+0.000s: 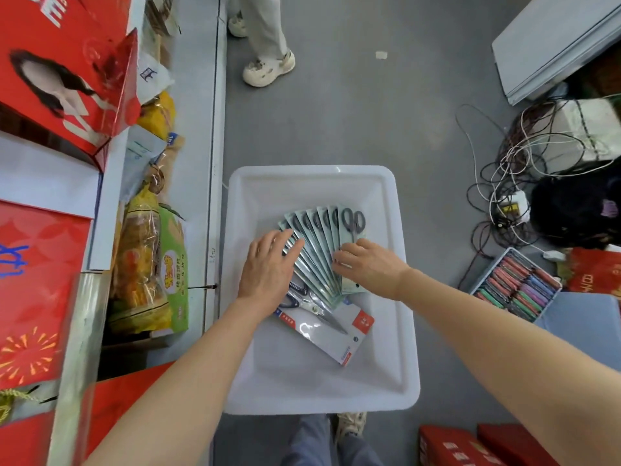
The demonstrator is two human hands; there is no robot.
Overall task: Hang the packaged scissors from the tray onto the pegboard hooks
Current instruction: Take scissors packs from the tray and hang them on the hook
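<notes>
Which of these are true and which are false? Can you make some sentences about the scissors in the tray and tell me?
1. The green scissors packs are spread out like a fan. True.
2. The tray is red. False: it is white.
3. Both hands are on the fan, the left hand and the right hand. True.
4. The white pack with red corners lies on top of the fan. False: it lies partly under it.
5. The tray stands on a table. False: it is on the grey floor.
</notes>
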